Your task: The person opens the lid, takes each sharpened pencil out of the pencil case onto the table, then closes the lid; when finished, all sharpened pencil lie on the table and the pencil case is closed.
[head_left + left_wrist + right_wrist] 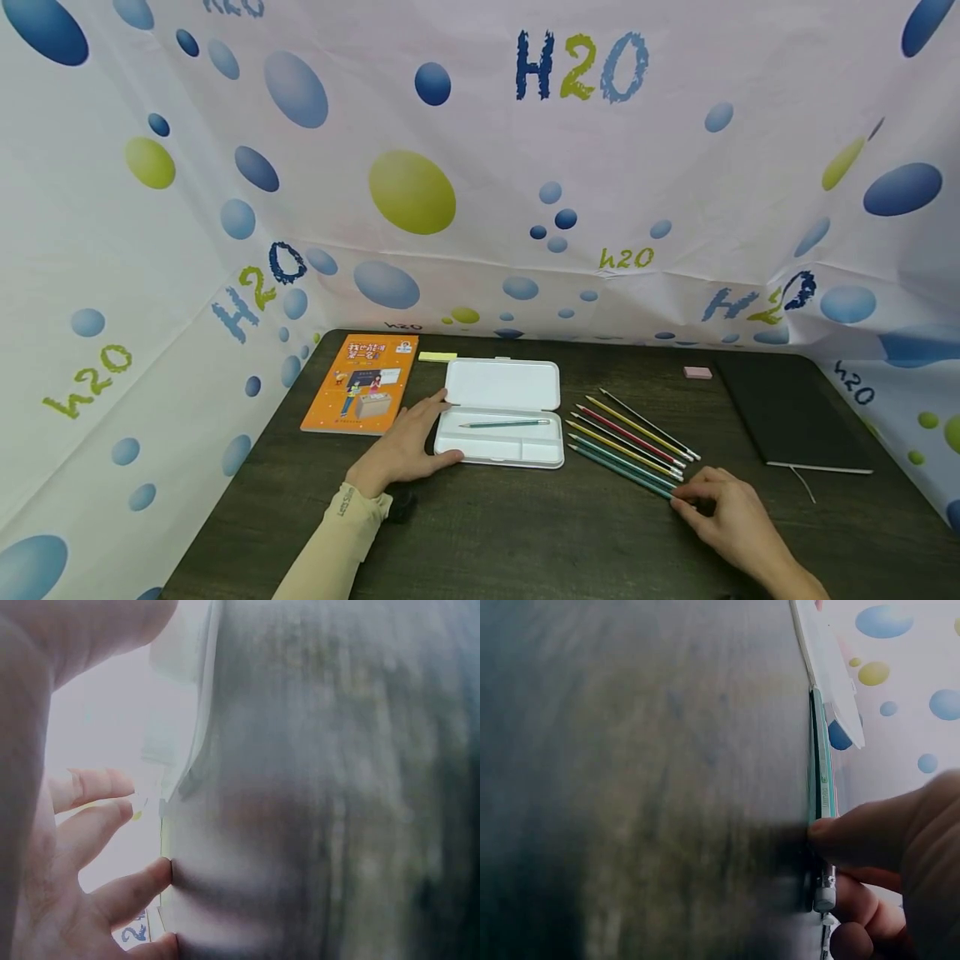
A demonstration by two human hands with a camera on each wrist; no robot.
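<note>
A white pencil case (480, 451) lies with its lid (502, 384) raised, a single green pencil (504, 424) inside it. My left hand (402, 446) rests at the case's left side, thumb by the front corner and fingers stretched toward the lid. To the right, several pencils lie fanned side by side, tips toward the case: yellow, red, dark and green. My right hand (723, 512) pinches the nearest green pencil (824, 772) close to its eraser end, between thumb and fingers; that pencil still lies along the table.
An orange book (367, 354) lies at the back left, beside a yellow strip (437, 357). At the back right are a pink eraser (697, 372) and a black notebook (795, 417) with a ribbon. Printed cloth walls stand behind and along the sides of the dark table (540, 533).
</note>
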